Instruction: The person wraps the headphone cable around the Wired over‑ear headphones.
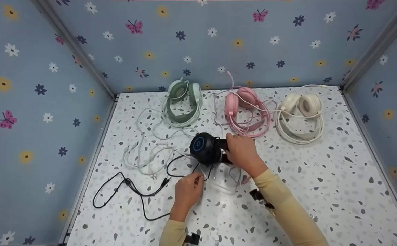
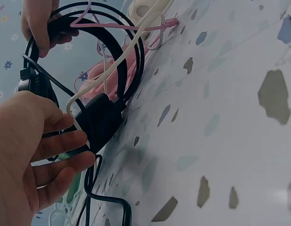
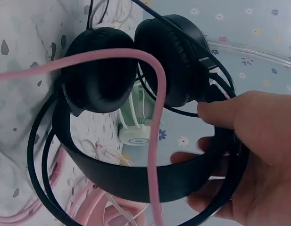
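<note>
Head view: black headphones [image 1: 206, 149] sit near the middle of the speckled table [image 1: 321, 177], with a blue ring glowing on the outward ear cup.
Look: two padded black cups close together and a wide black headband, which loops toward the right wrist camera.
Black cable [image 1: 133, 189]: trails off to the left across the table in loose loops.
Pink cable [image 3: 154, 136]: drapes across the headband and cups.
Right hand [image 1: 242, 152]: fingers and thumb curled round the headband, gripping it.
Left hand [image 1: 188, 191]: just in front of the headphones, fingertips pinching the black cable; other fingers loosely bent.
Behind: green headphones [image 1: 183, 102], pink headphones [image 1: 244, 109] and white headphones [image 1: 301, 116] in a row along the back.
</note>
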Tool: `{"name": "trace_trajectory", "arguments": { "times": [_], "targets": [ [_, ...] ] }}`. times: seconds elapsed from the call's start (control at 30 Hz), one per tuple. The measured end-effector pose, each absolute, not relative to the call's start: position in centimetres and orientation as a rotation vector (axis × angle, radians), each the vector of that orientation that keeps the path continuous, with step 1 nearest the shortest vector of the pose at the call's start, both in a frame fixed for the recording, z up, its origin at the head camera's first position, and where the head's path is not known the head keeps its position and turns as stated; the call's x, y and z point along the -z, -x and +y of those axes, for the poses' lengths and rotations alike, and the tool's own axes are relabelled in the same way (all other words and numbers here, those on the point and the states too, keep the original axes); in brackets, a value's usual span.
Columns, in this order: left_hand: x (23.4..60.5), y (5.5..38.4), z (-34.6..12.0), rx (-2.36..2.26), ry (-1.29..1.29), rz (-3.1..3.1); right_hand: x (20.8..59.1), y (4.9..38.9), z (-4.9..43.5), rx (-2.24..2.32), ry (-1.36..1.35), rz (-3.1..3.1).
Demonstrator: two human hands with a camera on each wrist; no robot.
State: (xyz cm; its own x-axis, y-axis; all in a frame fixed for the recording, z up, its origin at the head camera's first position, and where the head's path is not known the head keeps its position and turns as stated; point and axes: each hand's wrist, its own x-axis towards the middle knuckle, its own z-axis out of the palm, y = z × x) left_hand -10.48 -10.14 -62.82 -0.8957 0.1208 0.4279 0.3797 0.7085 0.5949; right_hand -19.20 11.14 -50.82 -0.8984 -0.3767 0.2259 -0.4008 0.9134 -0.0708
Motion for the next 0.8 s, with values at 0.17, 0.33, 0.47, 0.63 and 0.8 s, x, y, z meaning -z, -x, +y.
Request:
{"name": "trace_trajectory", "arguments": {
  "times": [0.17,0.33,0.47,0.63,0.8],
  "targets": [
    [62.6,10.4,-9.8,1.029,0.412,-2.512,50.5,18.9,11.6,-0.334,-0.633,-2.752],
    [62.4,10.7,-9.6,1.035,0.402,-2.442,49.5,18.6,12.9,-0.757,-0.568,-2.597],
    [62.2,10.9,-9.7,1.024,0.376,-2.399,47.5,18.3,14.6,-1.203,-0.428,-2.461],
    [61.5,11.2,-9.5,1.054,0.404,-2.366,44.5,17.5,16.6,-1.558,-0.367,-2.314],
    [60.1,11.3,-8.3,1.231,0.544,-2.374,42.1,16.0,17.5,-1.631,-0.386,-2.199]
  ]
}}
